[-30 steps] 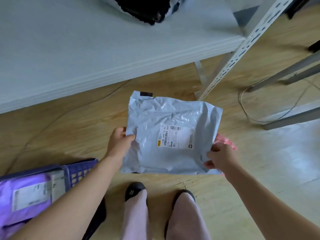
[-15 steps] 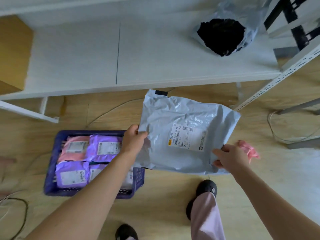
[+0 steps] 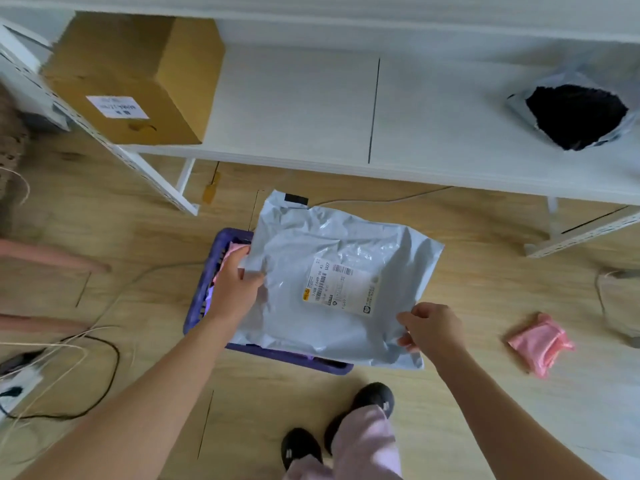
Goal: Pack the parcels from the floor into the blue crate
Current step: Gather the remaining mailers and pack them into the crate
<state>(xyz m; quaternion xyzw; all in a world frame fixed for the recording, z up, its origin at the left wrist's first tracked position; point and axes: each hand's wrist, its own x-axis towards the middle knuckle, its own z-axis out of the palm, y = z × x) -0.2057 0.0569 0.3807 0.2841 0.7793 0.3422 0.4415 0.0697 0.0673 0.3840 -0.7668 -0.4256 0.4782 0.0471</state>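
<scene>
From the head camera, looking down: the person holds a large grey parcel [image 3: 332, 285] flat in the middle of the frame, its white shipping label [image 3: 341, 289] facing up. The left hand [image 3: 235, 289] grips the parcel's left edge, thumb on top and fingers tucked under. The right hand [image 3: 433, 327] pinches the lower right corner between thumb and fingers.

The parcel hangs over the blue crate [image 3: 199, 306] and covers most of it. Only the crate's left wall and its near rim show, left of centre on the wooden floor [image 3: 467, 393]. A bit of a pink parcel [image 3: 232, 251] already in the crate peeks out beside the left hand.

At the right of the frame a small pink parcel [image 3: 538, 342] lies on the floor, well apart from the crate.

Across the top runs a low white shelf [image 3: 294, 105]. A cardboard box [image 3: 131, 74] stands at its upper left, and a torn grey bag [image 3: 575, 116] with something black inside lies at its upper right.

A black cable [image 3: 116, 358] loops over the floor at lower left. The person's black shoes [image 3: 374, 400] stand at the bottom centre.
</scene>
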